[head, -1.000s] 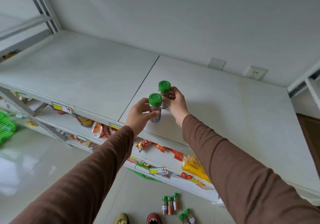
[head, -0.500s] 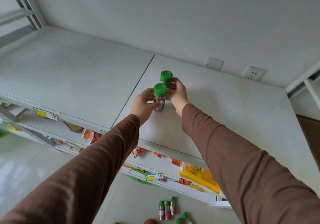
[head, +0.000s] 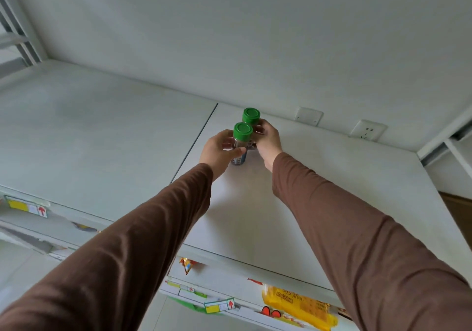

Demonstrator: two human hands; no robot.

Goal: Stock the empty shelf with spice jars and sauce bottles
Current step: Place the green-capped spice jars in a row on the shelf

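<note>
Left hand: the left hand (head: 221, 149) is wrapped round the near jar (head: 241, 140), thumb across its label, fingers behind.
Right hand: the right hand (head: 268, 136) is closed on the far jar (head: 250, 118), of which little but the green lid shows.
Where the jars are: both sit close together, one just behind the other, over the right panel of the top shelf (head: 319, 190), near the seam (head: 194, 141) between the two panels and not far from the back wall (head: 229, 36). Whether their bases are touching the shelf cannot be told; the hands hide them.
Shelf so far: apart from these two jars the top shelf shows nothing on it, so by my reckoning the stocking has barely begun.
Risk, knocking: the jars are so near each other that a finger drawn out between them could tip one into the other; both are tall and narrow and would probably topple easily.
Risk, early release: if either hand lets go before the base sits flat, the jar may rock, fall and roll toward the front edge, above the lower shelf with the yellow packet (head: 296, 307).
Risk, the seam: a base set across the join might stand crooked.
Risk, reach: both arms are stretched far out, so control is likely poor; a slow, straight withdrawal would suit best.
</note>
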